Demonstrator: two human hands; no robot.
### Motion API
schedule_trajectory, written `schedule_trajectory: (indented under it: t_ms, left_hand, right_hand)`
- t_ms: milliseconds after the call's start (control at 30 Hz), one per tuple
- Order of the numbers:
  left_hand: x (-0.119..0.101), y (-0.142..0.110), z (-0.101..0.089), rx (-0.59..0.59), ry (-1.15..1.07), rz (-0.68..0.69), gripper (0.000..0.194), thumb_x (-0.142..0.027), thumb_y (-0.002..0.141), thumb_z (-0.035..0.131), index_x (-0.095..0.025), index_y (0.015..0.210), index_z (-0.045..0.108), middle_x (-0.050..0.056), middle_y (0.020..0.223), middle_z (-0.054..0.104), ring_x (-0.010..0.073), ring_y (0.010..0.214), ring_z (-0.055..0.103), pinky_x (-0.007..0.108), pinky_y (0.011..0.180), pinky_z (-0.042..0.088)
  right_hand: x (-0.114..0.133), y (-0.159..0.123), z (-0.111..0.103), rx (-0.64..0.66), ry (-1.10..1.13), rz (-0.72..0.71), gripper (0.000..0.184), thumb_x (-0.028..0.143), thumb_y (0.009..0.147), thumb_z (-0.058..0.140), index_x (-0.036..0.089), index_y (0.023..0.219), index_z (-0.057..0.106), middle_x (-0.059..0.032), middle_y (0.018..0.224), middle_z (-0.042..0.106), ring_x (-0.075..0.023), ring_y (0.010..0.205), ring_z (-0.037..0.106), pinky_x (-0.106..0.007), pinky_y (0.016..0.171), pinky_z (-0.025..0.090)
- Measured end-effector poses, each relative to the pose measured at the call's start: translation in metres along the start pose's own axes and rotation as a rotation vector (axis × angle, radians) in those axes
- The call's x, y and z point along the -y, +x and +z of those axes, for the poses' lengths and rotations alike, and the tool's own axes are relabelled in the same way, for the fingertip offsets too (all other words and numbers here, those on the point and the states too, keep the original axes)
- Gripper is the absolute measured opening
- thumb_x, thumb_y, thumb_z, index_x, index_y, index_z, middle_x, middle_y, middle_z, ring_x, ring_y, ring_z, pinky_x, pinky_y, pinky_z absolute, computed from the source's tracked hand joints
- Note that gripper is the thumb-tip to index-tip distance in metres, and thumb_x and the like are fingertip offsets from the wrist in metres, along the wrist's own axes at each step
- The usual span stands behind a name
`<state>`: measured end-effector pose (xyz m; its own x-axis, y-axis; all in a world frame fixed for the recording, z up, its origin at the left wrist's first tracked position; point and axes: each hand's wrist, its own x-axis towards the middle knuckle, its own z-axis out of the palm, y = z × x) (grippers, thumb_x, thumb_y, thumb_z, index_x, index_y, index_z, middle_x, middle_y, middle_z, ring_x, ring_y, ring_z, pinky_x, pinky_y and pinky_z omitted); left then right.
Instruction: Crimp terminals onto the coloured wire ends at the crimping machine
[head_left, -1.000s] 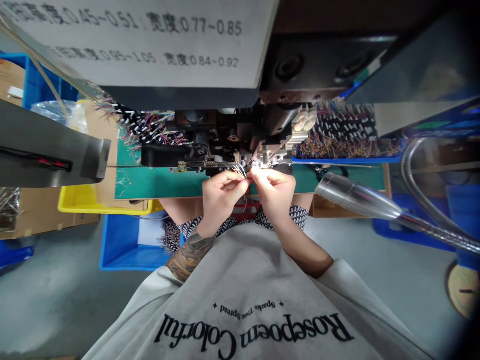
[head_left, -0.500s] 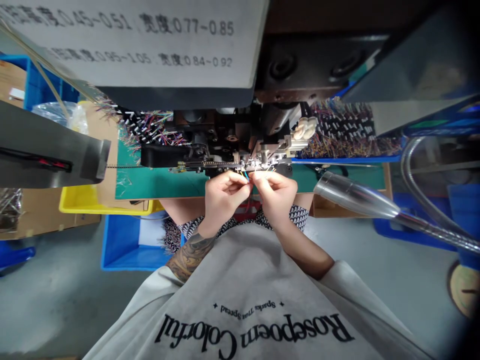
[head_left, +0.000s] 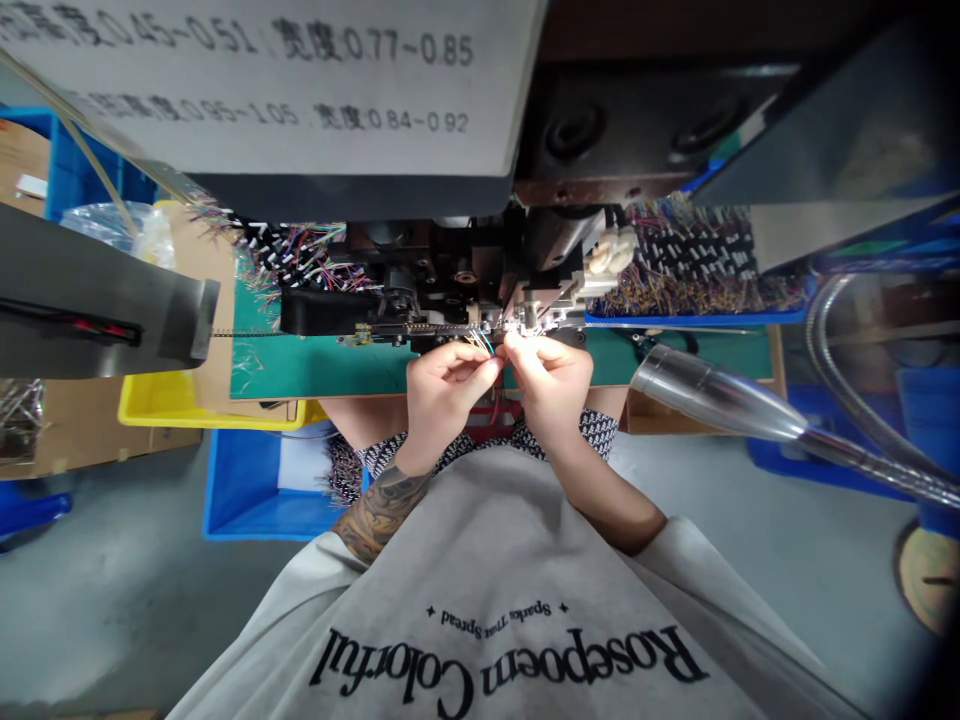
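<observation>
Several thin coloured wires fan out from the pinched fingers of my left hand, with white, yellow and blue strands among them. Close beside it, my right hand pinches thin wires too, its thumb and forefinger at the front of the machine's metal head. Both sets of fingertips nearly meet there. The wire ends between the fingers and the metal parts are too small to make out. Darker reddish wires hang below the hands. A perforated metal strip runs into the machine from the left.
A bundle of wires with white ends lies behind at left; another fills a blue tray at right. A metal lamp head juts in from the right over the green mat. Yellow and blue bins stand lower left.
Both hands drew slightly back and then moved forward again at the machine's front. The wires at my left fingers bunched, then fanned out again. Both hands kept their pinch.
</observation>
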<state>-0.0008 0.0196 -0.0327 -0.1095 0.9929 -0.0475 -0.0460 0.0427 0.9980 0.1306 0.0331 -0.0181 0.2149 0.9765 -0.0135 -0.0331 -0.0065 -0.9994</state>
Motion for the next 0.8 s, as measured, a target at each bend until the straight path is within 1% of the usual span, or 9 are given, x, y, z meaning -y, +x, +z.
schedule_trajectory:
  t_ms: [67, 200, 300, 367, 433, 500, 633, 733, 800]
  left_hand:
    - [0.001, 0.000, 0.000, -0.004, 0.009, -0.006, 0.016, -0.032, 0.083, 0.088, -0.019, 0.085, 0.079, 0.002, 0.083, 0.080, 0.0147, 0.074, 0.074, 0.024, 0.068, 0.061]
    - [-0.002, -0.001, 0.000, 0.008, 0.026, -0.050, 0.016, -0.031, 0.080, 0.090, -0.018, 0.083, 0.080, 0.002, 0.079, 0.080, 0.0160, 0.069, 0.074, 0.025, 0.064, 0.061]
    - [-0.006, -0.001, 0.002, 0.023, -0.004, -0.063, 0.017, -0.030, 0.076, 0.092, -0.018, 0.081, 0.080, 0.003, 0.077, 0.080, 0.0165, 0.068, 0.075, 0.026, 0.063, 0.062]
    - [-0.008, 0.000, 0.003, 0.026, -0.019, -0.043, 0.019, -0.031, 0.075, 0.092, -0.018, 0.079, 0.079, 0.003, 0.078, 0.080, 0.0165, 0.070, 0.076, 0.026, 0.064, 0.063]
    - [-0.009, 0.001, 0.004, 0.026, -0.026, -0.016, 0.019, -0.032, 0.077, 0.091, -0.019, 0.078, 0.078, 0.003, 0.080, 0.080, 0.0162, 0.073, 0.076, 0.026, 0.067, 0.064]
    - [-0.009, 0.001, 0.004, 0.020, -0.026, -0.005, 0.019, -0.033, 0.078, 0.090, -0.019, 0.079, 0.077, 0.003, 0.082, 0.080, 0.0157, 0.074, 0.077, 0.025, 0.069, 0.065]
    - [-0.007, 0.000, 0.002, 0.014, 0.009, -0.012, 0.020, -0.035, 0.081, 0.089, -0.019, 0.081, 0.077, 0.002, 0.081, 0.079, 0.0142, 0.071, 0.074, 0.023, 0.065, 0.061]
    - [-0.006, 0.000, 0.000, 0.013, 0.038, -0.012, 0.018, -0.036, 0.085, 0.088, -0.020, 0.083, 0.079, 0.002, 0.080, 0.079, 0.0136, 0.070, 0.071, 0.023, 0.065, 0.060]
    - [-0.006, 0.000, 0.000, 0.014, 0.037, -0.016, 0.016, -0.035, 0.085, 0.088, -0.020, 0.085, 0.081, 0.002, 0.082, 0.080, 0.0147, 0.072, 0.073, 0.024, 0.066, 0.061]
  right_hand:
    - [0.000, -0.001, 0.000, 0.014, -0.020, -0.003, 0.042, 0.036, 0.091, 0.072, 0.019, 0.054, 0.062, 0.0049, 0.051, 0.042, -0.0084, 0.053, 0.035, -0.025, 0.050, 0.030]
    - [0.000, -0.004, -0.002, 0.057, -0.052, -0.046, 0.040, 0.035, 0.091, 0.073, 0.019, 0.055, 0.063, 0.0041, 0.053, 0.046, -0.0095, 0.055, 0.041, -0.026, 0.053, 0.037]
    - [0.001, -0.004, -0.003, 0.008, -0.060, -0.062, 0.039, 0.035, 0.090, 0.072, 0.019, 0.056, 0.063, 0.0043, 0.052, 0.047, -0.0091, 0.053, 0.041, -0.025, 0.052, 0.038]
    - [0.002, -0.003, -0.003, -0.040, -0.067, -0.054, 0.039, 0.036, 0.090, 0.071, 0.019, 0.056, 0.063, 0.0045, 0.050, 0.047, -0.0086, 0.051, 0.039, -0.025, 0.050, 0.037]
    - [0.002, -0.001, -0.002, -0.066, -0.066, -0.046, 0.039, 0.036, 0.090, 0.070, 0.019, 0.056, 0.064, 0.0045, 0.050, 0.047, -0.0085, 0.050, 0.039, -0.025, 0.049, 0.036]
    - [0.002, 0.000, -0.001, -0.063, -0.054, -0.046, 0.038, 0.035, 0.091, 0.070, 0.019, 0.057, 0.065, 0.0044, 0.050, 0.047, -0.0089, 0.050, 0.040, -0.025, 0.049, 0.036]
    - [-0.001, 0.001, 0.000, -0.054, -0.048, -0.043, 0.038, 0.036, 0.091, 0.073, 0.019, 0.058, 0.066, 0.0046, 0.052, 0.046, -0.0091, 0.052, 0.040, -0.026, 0.050, 0.036]
    - [-0.003, 0.001, 0.000, -0.062, -0.055, -0.020, 0.035, 0.039, 0.091, 0.075, 0.019, 0.062, 0.070, 0.0050, 0.052, 0.045, -0.0093, 0.052, 0.039, -0.026, 0.050, 0.035]
    - [-0.003, 0.001, -0.001, -0.054, -0.050, -0.016, 0.032, 0.039, 0.091, 0.075, 0.019, 0.065, 0.073, 0.0049, 0.052, 0.046, -0.0095, 0.052, 0.039, -0.026, 0.051, 0.035]
